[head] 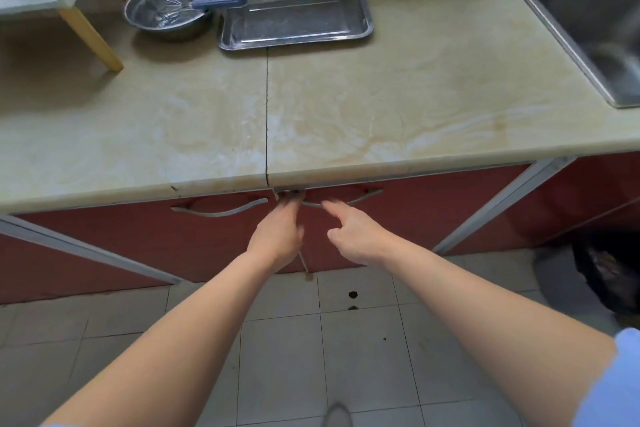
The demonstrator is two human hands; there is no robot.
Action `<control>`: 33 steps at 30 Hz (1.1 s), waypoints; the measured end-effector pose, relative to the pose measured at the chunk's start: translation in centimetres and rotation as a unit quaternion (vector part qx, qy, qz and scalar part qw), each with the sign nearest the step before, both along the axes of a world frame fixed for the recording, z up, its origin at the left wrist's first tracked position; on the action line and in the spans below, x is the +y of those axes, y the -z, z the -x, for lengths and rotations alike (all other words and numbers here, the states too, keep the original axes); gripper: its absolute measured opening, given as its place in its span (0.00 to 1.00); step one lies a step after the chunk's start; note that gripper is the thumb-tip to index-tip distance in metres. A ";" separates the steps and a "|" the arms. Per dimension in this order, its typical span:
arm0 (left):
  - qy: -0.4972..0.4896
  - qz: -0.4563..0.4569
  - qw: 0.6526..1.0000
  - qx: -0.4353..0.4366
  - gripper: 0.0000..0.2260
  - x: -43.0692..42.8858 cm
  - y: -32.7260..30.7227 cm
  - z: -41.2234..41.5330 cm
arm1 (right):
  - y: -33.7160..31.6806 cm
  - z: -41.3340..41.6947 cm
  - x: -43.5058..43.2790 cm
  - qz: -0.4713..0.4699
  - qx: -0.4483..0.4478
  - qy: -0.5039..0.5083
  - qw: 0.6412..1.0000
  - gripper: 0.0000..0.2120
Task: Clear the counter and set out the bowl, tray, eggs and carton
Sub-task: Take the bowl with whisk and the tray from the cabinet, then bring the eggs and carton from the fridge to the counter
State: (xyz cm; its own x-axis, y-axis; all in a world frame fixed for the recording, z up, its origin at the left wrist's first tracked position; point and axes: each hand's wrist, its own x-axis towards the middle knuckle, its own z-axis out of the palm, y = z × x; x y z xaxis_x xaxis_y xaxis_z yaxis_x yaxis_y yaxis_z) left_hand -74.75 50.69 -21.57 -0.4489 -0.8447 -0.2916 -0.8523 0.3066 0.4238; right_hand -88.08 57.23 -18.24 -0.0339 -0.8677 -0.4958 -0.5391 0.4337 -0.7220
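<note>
Two hands are down at the red cabinet doors, right under where the counter seam point(266, 107) meets the front edge. The left hand point(277, 236) reaches up just below the seam's end. Its fingertips are blurred against the top of the door gap, so I cannot tell whether they grip the door edge or only touch it. The right hand point(356, 239), a little right of the seam, holds nothing. Its index finger is stretched towards the curved handle point(360, 198) of the right door point(433, 215) and the other fingers are loosely bent. The left door point(138, 239) and its own handle point(218, 211) lie left of the seam, untouched.

Up on the counter point(415, 97), at the far end of the seam, the steel tray point(294, 22) straddles the line. The bowl point(152, 10) sits just left of it, with a whisk point(218, 2) lying in it, blue handle over the tray's corner. A sink point(588, 28) is sunk in well to the right of the seam. No eggs or carton are in view.

Bowl and tray look set out already, so the step in hand is probably opening the cabinet to fetch the eggs and carton. Next, the right fingers need to hook that handle and swing the door out, with the body far enough back to clear it.
</note>
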 end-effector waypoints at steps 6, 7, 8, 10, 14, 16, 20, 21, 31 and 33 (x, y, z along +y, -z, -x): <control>0.010 -0.064 0.998 0.002 0.32 -0.7 0.1 -0.5 | -0.1 0.0 -0.4 0.018 0.029 -0.009 0.999 0.28; 0.012 -0.072 0.997 0.004 0.33 -0.7 -0.1 -0.6 | -0.3 0.0 -0.3 0.025 0.033 -0.005 0.999 0.27; 0.014 -0.076 0.997 0.006 0.32 -0.6 -0.6 -0.7 | -0.8 0.0 -0.1 0.034 0.035 0.002 0.999 0.27; 0.019 -0.069 0.997 0.007 0.29 -0.4 -1.5 -0.7 | -1.4 -0.1 0.1 0.052 0.042 0.021 0.998 0.25; 0.031 -0.024 0.999 0.017 0.20 1.1 -5.4 -0.7 | -4.4 0.0 1.1 0.090 0.063 0.046 0.993 0.23; 0.027 0.000 0.999 0.045 0.18 2.1 -7.6 -0.8 | -6.3 0.2 1.5 0.115 0.077 0.050 0.989 0.22; 0.010 0.047 0.994 0.100 0.14 3.8 -12.6 -0.7 | -10.4 0.4 2.8 0.168 0.113 0.050 0.978 0.21; 0.006 0.055 0.992 0.111 0.14 4.2 -14.0 -0.8 | -11.5 0.4 3.2 0.185 0.118 0.049 0.975 0.21; 0.026 0.170 0.964 0.201 0.10 8.2 -26.7 -0.4 | -23.7 0.8 8.1 0.343 0.149 0.084 0.924 0.19; 0.037 0.195 0.955 0.220 0.10 9.0 -28.9 0.2 | -26.1 1.1 9.2 0.370 0.162 0.095 0.910 0.19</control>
